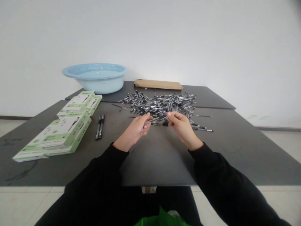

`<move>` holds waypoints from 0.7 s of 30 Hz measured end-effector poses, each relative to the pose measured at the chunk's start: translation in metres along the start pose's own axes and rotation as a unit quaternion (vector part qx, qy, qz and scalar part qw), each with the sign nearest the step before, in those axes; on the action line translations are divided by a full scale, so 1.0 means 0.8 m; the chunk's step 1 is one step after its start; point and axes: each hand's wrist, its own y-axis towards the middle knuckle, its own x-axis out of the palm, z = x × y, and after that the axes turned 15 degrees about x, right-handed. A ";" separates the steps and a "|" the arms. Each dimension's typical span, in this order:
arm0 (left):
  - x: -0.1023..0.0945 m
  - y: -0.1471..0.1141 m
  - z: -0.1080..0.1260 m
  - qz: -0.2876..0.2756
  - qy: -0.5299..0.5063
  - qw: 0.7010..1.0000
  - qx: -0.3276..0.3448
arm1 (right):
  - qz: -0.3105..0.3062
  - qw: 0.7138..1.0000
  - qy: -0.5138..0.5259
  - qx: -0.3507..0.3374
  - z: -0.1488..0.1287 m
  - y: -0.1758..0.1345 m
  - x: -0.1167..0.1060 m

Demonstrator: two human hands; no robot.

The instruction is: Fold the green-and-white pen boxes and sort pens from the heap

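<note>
Between my two hands is a slim pen [156, 119] with a dark grip and a clear barrel. My left hand [137, 128] is closed on its left end. Thumb and fingers of my right hand [180, 125] pinch its other end, where a small reddish spot shows; whether that is a tip or a separate piece I cannot tell. Just beyond my hands lies a wide heap of clear and black pens [162, 102], with several strays around it. To the left, two capped black pens [100, 126] lie side by side on the dark table [160, 163].
Green and white pen boxes [61, 131] are stacked on the left. A light blue basin [101, 83] stands at the back left, and a flat brown cardboard box [158, 84] lies behind the heap. The table's front edge is near my body; a white wall rises behind.
</note>
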 end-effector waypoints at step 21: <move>-0.001 -0.001 -0.005 -0.067 0.014 0.997 0.044 | 0.001 1.000 -0.001 -0.010 -0.005 -0.002 0.000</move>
